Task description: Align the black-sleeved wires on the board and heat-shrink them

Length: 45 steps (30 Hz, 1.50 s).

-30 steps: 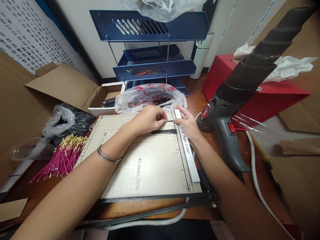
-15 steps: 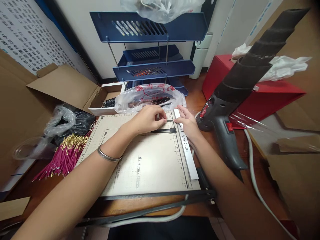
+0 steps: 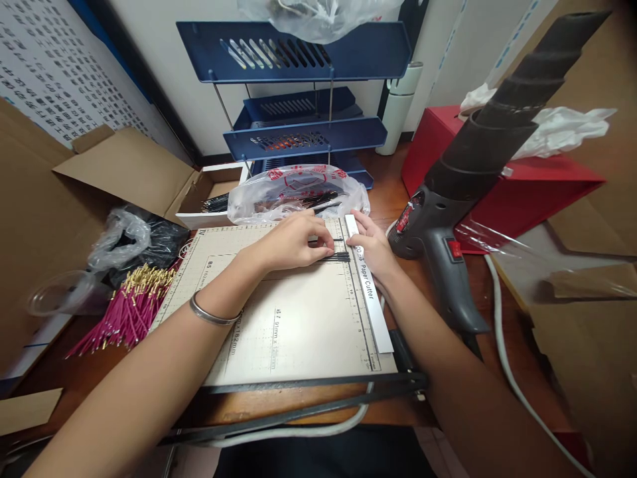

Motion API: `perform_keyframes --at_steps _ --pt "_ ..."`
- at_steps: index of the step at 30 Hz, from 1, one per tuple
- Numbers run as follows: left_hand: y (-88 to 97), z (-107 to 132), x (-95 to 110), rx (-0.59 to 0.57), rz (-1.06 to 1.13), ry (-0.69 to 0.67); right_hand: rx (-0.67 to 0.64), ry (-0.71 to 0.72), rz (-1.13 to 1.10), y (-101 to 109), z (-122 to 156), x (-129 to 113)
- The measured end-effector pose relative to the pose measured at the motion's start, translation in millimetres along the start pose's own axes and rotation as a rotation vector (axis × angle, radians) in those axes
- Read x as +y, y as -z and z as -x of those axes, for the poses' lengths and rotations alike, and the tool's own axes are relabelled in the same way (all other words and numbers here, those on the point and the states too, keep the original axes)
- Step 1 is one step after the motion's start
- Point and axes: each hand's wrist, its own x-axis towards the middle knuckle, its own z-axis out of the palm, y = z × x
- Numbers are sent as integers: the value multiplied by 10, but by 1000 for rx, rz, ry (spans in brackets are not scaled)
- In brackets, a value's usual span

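A cream paper cutter [image 3: 298, 318] with printed grid lines lies on the desk. Thin black cords [image 3: 342, 257] lie side by side across its upper part, their ends by the white guard strip [image 3: 371, 299]. A short dark piece [image 3: 337, 239] sits just beyond them. My left hand [image 3: 303, 242], with a metal bangle on its wrist, reaches over the board. Its thumb and fingers are pinched at the cords, hiding their left part. My right hand [image 3: 372, 245] grips the cutter's right edge, thumb on the guard strip and fingers along the outer side.
A grey heat gun [image 3: 448, 245] stands at right before a red box [image 3: 537, 192]. Behind the cutter are a plastic bag [image 3: 298, 192] and blue rack [image 3: 303, 133]. Magenta cords with gold tips [image 3: 127, 312] lie left. The cutter's black arm [image 3: 298, 411] lies in front.
My left hand has lowered slightly toward me, from above the short dark piece to the row of black cords. My right hand stays on the guard strip.
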Motion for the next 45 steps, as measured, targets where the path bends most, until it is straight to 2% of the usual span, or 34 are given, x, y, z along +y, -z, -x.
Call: perform_keyframes --at_steps 8,23,45 --pt "58 15 -18 28 -172 11 9 -40 -19 -38 45 -60" --pt "38 17 -10 18 -260 51 -41 -7 40 14 21 -22" --pt "22 6 1 27 -239 50 -50 -13 23 29 27 -20"
